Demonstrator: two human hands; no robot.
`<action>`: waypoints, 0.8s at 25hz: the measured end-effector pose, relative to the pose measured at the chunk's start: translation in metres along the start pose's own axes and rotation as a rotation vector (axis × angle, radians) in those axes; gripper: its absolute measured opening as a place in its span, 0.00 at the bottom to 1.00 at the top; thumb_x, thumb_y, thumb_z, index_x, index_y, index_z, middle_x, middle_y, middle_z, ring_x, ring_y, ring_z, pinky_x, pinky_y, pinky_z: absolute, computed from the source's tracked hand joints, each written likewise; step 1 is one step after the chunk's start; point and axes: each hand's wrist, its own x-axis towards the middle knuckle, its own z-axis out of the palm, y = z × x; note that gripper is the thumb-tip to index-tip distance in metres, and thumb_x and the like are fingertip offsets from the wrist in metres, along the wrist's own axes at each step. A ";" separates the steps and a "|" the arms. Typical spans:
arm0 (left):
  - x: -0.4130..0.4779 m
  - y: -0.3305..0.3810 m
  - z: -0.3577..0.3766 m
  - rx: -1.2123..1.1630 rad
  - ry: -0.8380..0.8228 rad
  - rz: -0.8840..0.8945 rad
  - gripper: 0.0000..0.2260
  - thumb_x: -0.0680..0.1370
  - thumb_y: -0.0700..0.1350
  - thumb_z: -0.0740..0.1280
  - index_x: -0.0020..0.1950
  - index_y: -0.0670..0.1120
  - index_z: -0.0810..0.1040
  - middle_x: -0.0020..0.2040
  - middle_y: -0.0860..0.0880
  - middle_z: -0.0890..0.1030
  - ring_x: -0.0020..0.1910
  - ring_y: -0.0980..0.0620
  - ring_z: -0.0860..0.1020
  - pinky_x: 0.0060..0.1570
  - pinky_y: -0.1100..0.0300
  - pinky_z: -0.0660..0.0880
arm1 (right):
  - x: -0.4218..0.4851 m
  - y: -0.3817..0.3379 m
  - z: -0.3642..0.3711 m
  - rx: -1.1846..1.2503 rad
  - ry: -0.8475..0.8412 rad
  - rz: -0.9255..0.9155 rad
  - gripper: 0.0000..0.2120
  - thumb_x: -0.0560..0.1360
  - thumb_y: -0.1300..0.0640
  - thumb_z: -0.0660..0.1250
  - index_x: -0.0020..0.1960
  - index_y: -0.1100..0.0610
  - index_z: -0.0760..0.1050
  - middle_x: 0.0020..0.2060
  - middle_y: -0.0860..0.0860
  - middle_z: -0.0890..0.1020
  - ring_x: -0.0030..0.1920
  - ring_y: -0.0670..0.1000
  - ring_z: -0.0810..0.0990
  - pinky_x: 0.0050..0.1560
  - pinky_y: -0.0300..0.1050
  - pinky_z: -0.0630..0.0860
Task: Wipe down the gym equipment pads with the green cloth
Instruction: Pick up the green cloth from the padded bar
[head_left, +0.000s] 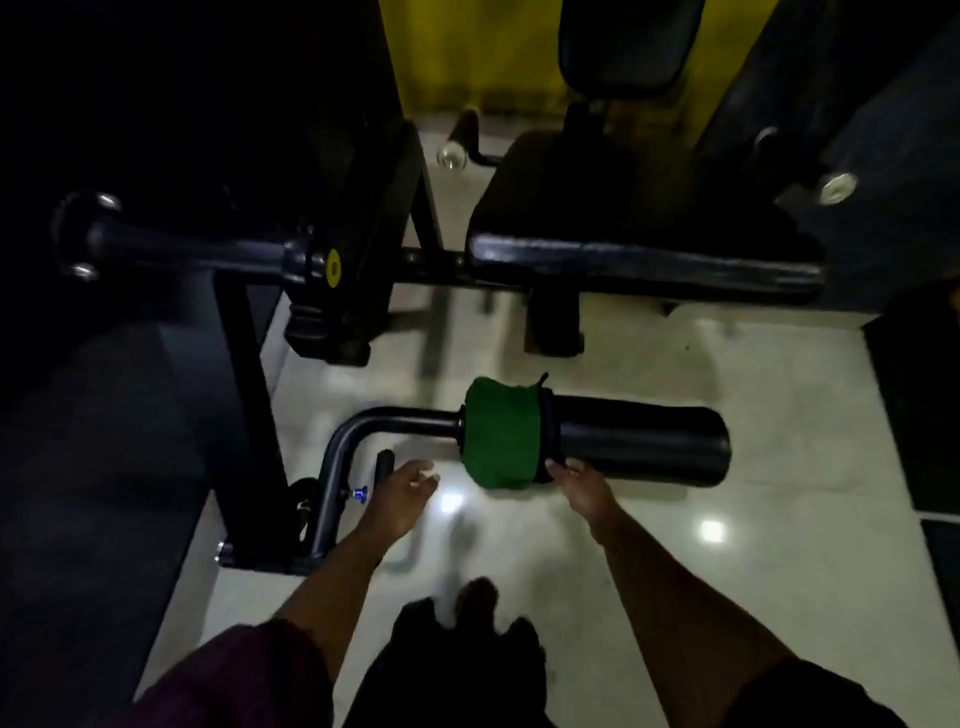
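Mid-wipe: touches right hand (574, 480) to the five-o'clock edge of the green fabric cloth (498, 434) wrapped round the nine-o'clock end of the black cylindrical foam roller pad (644, 439), grip unclear, left hand (408, 486) loose, empty at eight o'clock; likely needs sliding toward three o'clock.

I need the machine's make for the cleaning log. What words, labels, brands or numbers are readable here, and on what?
No text can be read anywhere.
The yellow round sticker on the machine's pivot: a dark mark, too blurred to read.
The green cloth and roller pad: no print visible.
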 end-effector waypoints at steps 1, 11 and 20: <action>0.022 -0.001 0.000 0.000 -0.001 -0.003 0.14 0.78 0.39 0.61 0.63 0.39 0.73 0.55 0.46 0.73 0.53 0.52 0.71 0.51 0.65 0.65 | 0.018 -0.004 0.008 0.027 0.040 0.009 0.25 0.76 0.51 0.64 0.67 0.64 0.67 0.66 0.60 0.72 0.66 0.60 0.70 0.61 0.47 0.68; 0.094 -0.031 -0.008 -0.024 0.001 -0.119 0.11 0.78 0.45 0.62 0.59 0.46 0.76 0.56 0.49 0.77 0.55 0.52 0.74 0.54 0.63 0.66 | 0.099 -0.035 0.078 0.024 0.243 0.390 0.38 0.70 0.44 0.69 0.70 0.64 0.59 0.68 0.61 0.65 0.67 0.61 0.65 0.67 0.52 0.63; 0.054 0.013 -0.026 -0.083 -0.034 -0.060 0.07 0.79 0.43 0.61 0.55 0.46 0.76 0.57 0.42 0.78 0.57 0.43 0.76 0.59 0.54 0.70 | 0.004 -0.082 0.003 0.344 0.118 -0.091 0.09 0.74 0.56 0.68 0.49 0.60 0.72 0.46 0.56 0.78 0.47 0.55 0.78 0.46 0.40 0.76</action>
